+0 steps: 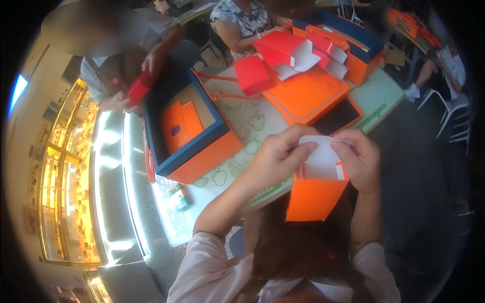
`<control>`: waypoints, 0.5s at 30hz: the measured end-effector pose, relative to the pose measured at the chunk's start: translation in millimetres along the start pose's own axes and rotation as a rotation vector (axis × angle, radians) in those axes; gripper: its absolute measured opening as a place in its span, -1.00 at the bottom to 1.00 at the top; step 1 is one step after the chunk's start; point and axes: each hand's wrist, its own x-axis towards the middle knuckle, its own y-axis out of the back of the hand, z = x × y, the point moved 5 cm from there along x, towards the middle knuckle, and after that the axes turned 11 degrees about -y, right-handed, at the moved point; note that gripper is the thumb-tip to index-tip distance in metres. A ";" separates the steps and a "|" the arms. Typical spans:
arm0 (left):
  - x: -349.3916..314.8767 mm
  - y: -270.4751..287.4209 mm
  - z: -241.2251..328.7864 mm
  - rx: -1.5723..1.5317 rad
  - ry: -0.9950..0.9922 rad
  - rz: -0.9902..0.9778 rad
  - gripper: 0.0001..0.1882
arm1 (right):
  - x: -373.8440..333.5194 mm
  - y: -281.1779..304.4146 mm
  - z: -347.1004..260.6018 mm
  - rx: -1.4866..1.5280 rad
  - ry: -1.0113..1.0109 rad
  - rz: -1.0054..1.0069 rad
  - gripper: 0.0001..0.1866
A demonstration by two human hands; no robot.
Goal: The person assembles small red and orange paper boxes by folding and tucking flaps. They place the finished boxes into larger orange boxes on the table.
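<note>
An orange paperboard box (316,199) with a white inside hangs in front of my body, over the near table edge. My left hand (285,151) is closed on the left side of its raised white flap, thumb on the flap's face. My right hand (361,156) pinches the flap's right side the same way. The box's open end faces up between my hands, with narrow orange-edged side tabs showing. Beyond my hands lies a large flat orange box (308,96), with several red boxes (283,48) with white insides piled on and behind it.
On the table (245,113), left of my hands, stands a large orange box with a navy rim (212,136), holding an orange piece. A co-worker at the far left holds a red box (139,88). Another large box (364,63) stands far right. A small green-white pack (179,197) lies near left.
</note>
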 end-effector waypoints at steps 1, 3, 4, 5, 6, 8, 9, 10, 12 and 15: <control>1.3 1.9 4.6 -0.005 -0.012 -0.013 -0.78 | 3.7 -1.4 -1.8 0.009 0.028 -0.012 -0.90; 0.5 2.3 9.5 0.029 -0.002 -0.044 -0.80 | 2.3 -2.5 -0.1 0.006 0.058 -0.024 -0.90; 1.5 2.8 10.0 0.018 -0.005 -0.056 -0.81 | 1.6 -2.3 -0.7 0.013 0.052 -0.025 -0.92; 0.6 2.3 10.3 0.005 -0.003 -0.067 -0.82 | -0.4 -2.4 -1.2 0.019 0.042 -0.029 -0.94; 0.4 2.2 11.4 0.016 -0.026 -0.066 -0.82 | -1.3 -2.0 -1.6 0.025 0.031 -0.031 -0.95; -0.1 0.8 12.8 0.033 -0.072 -0.069 -0.82 | -2.2 0.1 -3.3 0.097 -0.016 -0.051 -0.90; 0.8 1.1 14.1 0.066 -0.118 -0.075 -0.81 | -3.2 1.2 -3.7 0.131 -0.040 -0.060 -0.87; 2.5 2.3 15.2 0.099 -0.165 -0.081 -0.81 | -2.6 0.5 -0.3 0.167 -0.092 -0.109 -0.82; 3.8 1.1 15.0 0.142 -0.221 -0.088 -0.79 | -1.3 0.9 11.1 0.241 -0.204 -0.204 -0.72; 3.4 0.0 11.6 0.150 -0.240 -0.093 -0.75 | -5.7 -3.2 17.5 0.267 -0.284 -0.224 -0.76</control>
